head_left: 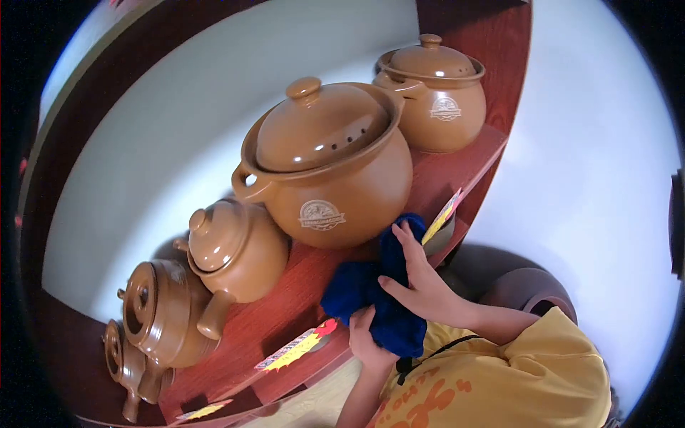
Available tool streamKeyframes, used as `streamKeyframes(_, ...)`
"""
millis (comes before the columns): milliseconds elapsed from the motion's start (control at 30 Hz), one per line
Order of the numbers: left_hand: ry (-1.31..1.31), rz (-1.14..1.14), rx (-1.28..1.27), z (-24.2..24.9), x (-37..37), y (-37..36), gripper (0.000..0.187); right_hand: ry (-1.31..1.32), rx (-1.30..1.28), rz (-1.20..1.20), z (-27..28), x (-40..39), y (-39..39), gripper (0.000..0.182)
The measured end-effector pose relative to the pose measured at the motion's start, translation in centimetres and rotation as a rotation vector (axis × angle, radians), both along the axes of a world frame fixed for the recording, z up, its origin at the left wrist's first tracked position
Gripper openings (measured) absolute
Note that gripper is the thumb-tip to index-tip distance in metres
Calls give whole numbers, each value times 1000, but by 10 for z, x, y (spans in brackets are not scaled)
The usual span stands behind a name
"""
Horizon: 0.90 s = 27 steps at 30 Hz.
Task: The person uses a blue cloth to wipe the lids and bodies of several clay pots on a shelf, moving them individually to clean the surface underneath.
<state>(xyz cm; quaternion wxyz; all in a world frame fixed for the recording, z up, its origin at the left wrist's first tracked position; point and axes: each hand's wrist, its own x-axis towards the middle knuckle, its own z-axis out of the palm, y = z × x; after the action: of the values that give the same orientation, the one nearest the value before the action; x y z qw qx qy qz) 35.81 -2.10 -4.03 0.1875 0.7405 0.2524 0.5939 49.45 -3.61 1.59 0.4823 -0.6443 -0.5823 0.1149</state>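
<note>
A dark blue cloth is bunched between my two hands at the front edge of the red wooden shelf. My left hand grips the cloth's lower part, its fingers partly hidden by the folds. My right hand lies over the upper part of the cloth, fingers stretched and thumb apart. Just beyond the cloth stands a large brown lidded pot with a pale printed emblem. Neither hand touches the pot.
Behind to the right is a smaller lidded pot. Leftward stand a handled pot, another handled pot and a small one. Price tags line the shelf edge. A dark round vessel sits low at right.
</note>
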Motion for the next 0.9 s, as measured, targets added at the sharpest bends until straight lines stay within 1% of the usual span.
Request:
streamKeyframes(33,-15,25,-2,0,1,-1,59,136,73,40,0,2,0,70)
streamKeyframes(67,-9,7,4,-2,2,-1,59,141,81,23,2,4,0,70)
streamKeyframes(133,-121,59,-60,-9,4,-2,55,89,27,134,8,5,-2,65)
streamKeyframes(167,-162,-2,-167,-9,4,-6,42,157,3,158,14,5,-4,58)
streamKeyframes(200,-154,-19,-164,-5,6,-7,42,163,9,141,24,6,-5,58)
streamKeyframes(233,-381,-101,-233,-1,9,-7,43,316,-192,306,34,9,-7,59)
streamKeyframes(267,-384,-54,-207,-1,6,-5,42,471,-391,474,43,12,-8,60)
streamKeyframes(300,-386,-6,-183,0,4,-3,42,539,-475,527,50,15,-9,61)
streamKeyframes(333,-376,-21,-180,5,3,1,42,549,-463,516,47,17,-10,61)
streamKeyframes(400,-338,90,-182,24,5,4,56,676,-208,761,35,19,-11,65)
streamKeyframes(433,-467,5,-296,37,12,1,60,663,-69,856,28,20,-10,77)
streamKeyframes(467,-513,-11,-343,45,14,1,61,664,-56,850,28,22,-14,77)
streamKeyframes(533,-520,-11,-348,54,13,-1,63,312,92,908,31,25,-21,93)
streamKeyframes(567,-497,-16,-334,57,12,-2,64,316,100,902,28,22,-23,93)
streamKeyframes(633,-440,-46,-299,60,9,-5,66,414,227,818,19,13,-28,102)
streamKeyframes(667,-393,-75,-276,61,8,-7,67,422,233,810,18,16,-30,102)
streamKeyframes(733,-261,-165,-204,66,10,-4,69,608,271,812,17,26,-38,99)
streamKeyframes(800,2,-349,-107,76,14,-6,71,805,290,697,4,36,-47,87)
streamKeyframes(833,161,-449,-66,88,22,-6,72,709,361,613,1,49,-52,82)
streamKeyframes(867,382,-578,-27,105,34,-9,75,610,429,535,-2,62,-57,78)
streamKeyframes(900,446,-587,19,116,44,-16,73,644,473,463,-11,68,-61,78)
